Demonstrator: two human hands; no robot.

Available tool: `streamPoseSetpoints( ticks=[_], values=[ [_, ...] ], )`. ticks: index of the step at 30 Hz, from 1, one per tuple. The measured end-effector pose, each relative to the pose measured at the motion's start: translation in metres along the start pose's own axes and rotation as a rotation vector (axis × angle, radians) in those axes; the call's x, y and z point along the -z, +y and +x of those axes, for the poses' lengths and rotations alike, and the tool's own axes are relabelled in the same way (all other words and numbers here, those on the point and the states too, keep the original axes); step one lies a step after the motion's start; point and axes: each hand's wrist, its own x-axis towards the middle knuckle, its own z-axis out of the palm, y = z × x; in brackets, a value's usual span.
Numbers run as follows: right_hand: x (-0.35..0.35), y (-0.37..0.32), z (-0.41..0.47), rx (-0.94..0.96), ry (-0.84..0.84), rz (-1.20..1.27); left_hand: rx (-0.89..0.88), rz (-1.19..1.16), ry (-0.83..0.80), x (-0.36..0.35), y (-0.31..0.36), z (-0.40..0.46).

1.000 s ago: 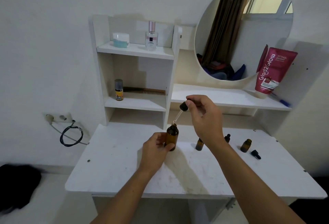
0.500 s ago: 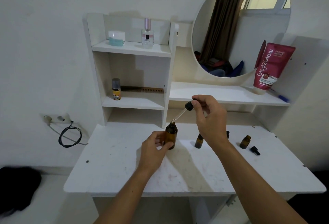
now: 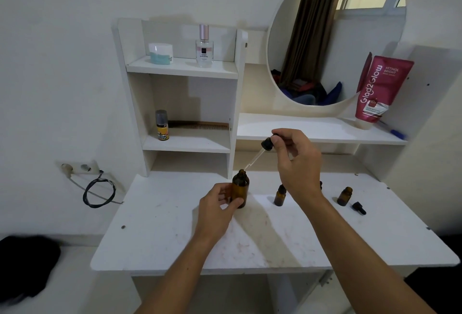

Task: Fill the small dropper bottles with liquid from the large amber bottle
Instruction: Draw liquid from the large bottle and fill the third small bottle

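Observation:
The large amber bottle stands uncapped on the white table, and my left hand grips its lower body. My right hand pinches the black bulb of a dropper, held tilted with its glass tip just above and right of the bottle's mouth. A small amber bottle stands uncapped right of the large one. A second small bottle stands farther right, with a loose black dropper cap lying beside it. Another small black-topped item peeks out behind my right wrist.
A white shelf unit at the back holds a jar, a perfume bottle, a small yellow bottle and a comb. A round mirror and a red tube stand at the back right. A socket with a looped cable hangs on the left wall.
My right hand has drawn the dropper out of the large bottle and tilted it; its tip is now clear of the mouth. The left hand keeps its hold.

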Motion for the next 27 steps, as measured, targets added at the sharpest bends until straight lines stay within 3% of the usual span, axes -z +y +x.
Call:
streamPoseSetpoints(
  ticks=[9, 19, 27],
  values=[
    [-0.01, 0.001, -0.005, 0.067, -0.051, -0.032, 0.009, 0.005, 0.006, -0.001, -0.001, 0.0],
    [-0.033, 0.006, -0.019, 0.022, -0.295, -0.064, 0.013, 0.002, -0.004, -0.001, -0.001, 0.0],
    [-0.043, 0.009, -0.023, 0.01, -0.303, -0.113, 0.014, 0.009, -0.004, -0.001, -0.004, 0.0]
  ],
)
